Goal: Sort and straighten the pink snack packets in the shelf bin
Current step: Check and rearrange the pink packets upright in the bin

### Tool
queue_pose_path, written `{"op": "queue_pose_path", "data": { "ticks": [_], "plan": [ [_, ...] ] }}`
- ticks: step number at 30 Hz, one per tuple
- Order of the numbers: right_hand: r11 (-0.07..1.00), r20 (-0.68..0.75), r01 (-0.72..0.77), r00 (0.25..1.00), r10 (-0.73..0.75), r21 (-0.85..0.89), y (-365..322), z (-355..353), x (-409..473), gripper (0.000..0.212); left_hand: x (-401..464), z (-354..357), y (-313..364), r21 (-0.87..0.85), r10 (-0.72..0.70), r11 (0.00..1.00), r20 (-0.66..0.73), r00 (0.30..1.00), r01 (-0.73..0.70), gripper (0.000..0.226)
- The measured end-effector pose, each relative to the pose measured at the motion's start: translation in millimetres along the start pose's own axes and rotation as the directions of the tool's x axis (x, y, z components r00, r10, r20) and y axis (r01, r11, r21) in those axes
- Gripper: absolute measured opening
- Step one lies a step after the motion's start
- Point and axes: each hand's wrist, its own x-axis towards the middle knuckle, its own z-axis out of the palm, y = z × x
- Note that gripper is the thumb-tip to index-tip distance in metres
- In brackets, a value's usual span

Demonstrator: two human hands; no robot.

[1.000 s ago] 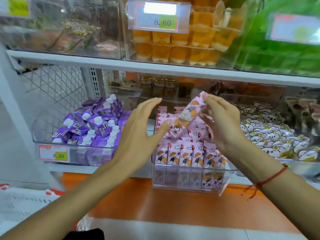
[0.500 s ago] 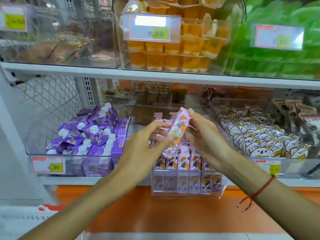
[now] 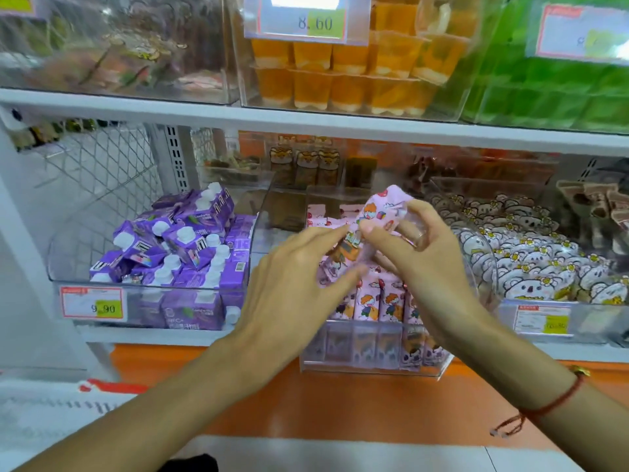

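left hand [image 3: 289,284] + right hand [image 3: 422,253]: both pinch pink packet [image 3: 374,219] over clear bin [image 3: 374,362] | purple cartons [image 3: 177,253] left | koala packs [image 3: 531,267] right

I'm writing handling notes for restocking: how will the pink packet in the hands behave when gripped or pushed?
Probably soft and floppy: the pink packet bends and crumples where the right hand pinches it. Likely light, since fingertips of the left hand and right alone hold it up. Its glossy wrapper may be a little slippery.
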Motion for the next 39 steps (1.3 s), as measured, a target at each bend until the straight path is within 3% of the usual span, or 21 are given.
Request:
{"op": "queue_pose_path", "data": {
  "ticks": [5,9,12,16,19,21,23,27,31,34,39],
  "plan": [
    [0.998,0.199,-0.031,0.979,0.043,-0.063,-5,-6,3,0.038,4,-5,-5,-0.142,-0.070,0.988,-0.034,0.997,0.065,0.039],
    [0.967,0.094,0.135,0.989,-0.117,-0.218,-2,-3,-1,0.035,2,0,-1,-0.221,-0.073,0.973,-0.009,0.997,0.070,0.029],
    [0.965,0.031,0.147,0.989,-0.143,-0.219,-1,-3,-5,0.027,2,3,1,-0.298,-0.089,0.951,-0.016,0.996,0.080,0.037],
    [0.982,0.049,0.003,0.999,0.006,-0.187,-7,-10,-3,0.018,8,-1,4,-0.505,-0.178,0.837,0.112,0.978,0.211,0.028],
    [0.976,0.032,-0.093,0.994,0.102,-0.198,-8,-15,-1,0.020,10,0,6,-0.630,-0.275,0.670,0.281,0.919,0.393,0.018],
    [0.971,0.024,-0.153,0.987,0.160,-0.182,-6,-18,0,0.022,9,2,8,-0.641,-0.321,0.580,0.387,0.864,0.503,0.019],
    [0.966,0.032,-0.202,0.977,0.209,-0.160,-5,-19,0,0.025,8,3,8,-0.627,-0.336,0.558,0.429,0.839,0.544,0.019],
    [0.967,0.059,-0.190,0.977,0.203,-0.169,-7,-19,0,0.027,7,2,6,-0.623,-0.326,0.574,0.422,0.846,0.531,0.022],
    [0.970,0.156,-0.029,0.986,0.068,-0.240,-13,-19,-2,0.035,7,1,4,-0.631,-0.203,0.671,0.350,0.914,0.391,0.034],
    [0.963,0.203,0.112,0.977,-0.062,-0.247,-17,-18,-4,0.041,9,0,1,-0.689,-0.132,0.634,0.350,0.928,0.350,0.038],
    [0.964,0.249,0.147,0.964,-0.090,-0.221,-16,-21,-4,0.043,8,-1,-4,-0.705,-0.064,0.638,0.350,0.934,0.308,0.038]
  ]
}}
